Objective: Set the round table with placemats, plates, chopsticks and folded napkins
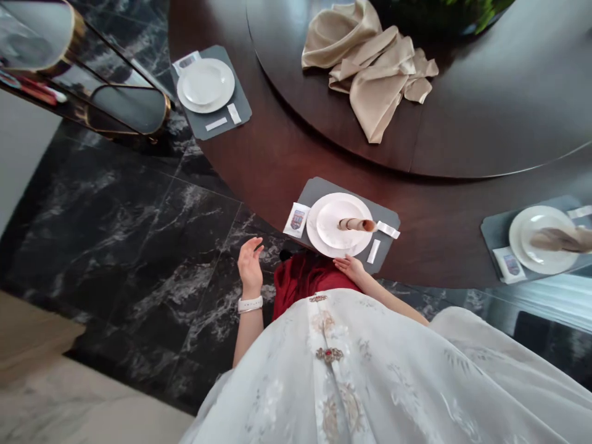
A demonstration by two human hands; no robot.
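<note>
My left hand [250, 266], with a white watch on its wrist, hangs over the dark floor just short of the table edge. Its fingers are loosely bent and apart, holding nothing. Near the front rim of the stacked white plates [319, 242], my right hand [350, 269] lies with fingers stretched out; I cannot tell whether it touches them. A rolled beige napkin [354, 224] rests on the upper plate. The plates stand on a grey placemat [319, 188], between a printed white packet [296, 220] on the left and two small white rests [388, 230] on the right.
Crumpled beige napkins [383, 74] lie on the raised turntable [462, 135] beside a green plant [485, 12]. Another place setting at left has plates [206, 85] without a napkin. The right one has plates [518, 237] with a folded napkin [562, 239]. A tiered cart [164, 110] stands left.
</note>
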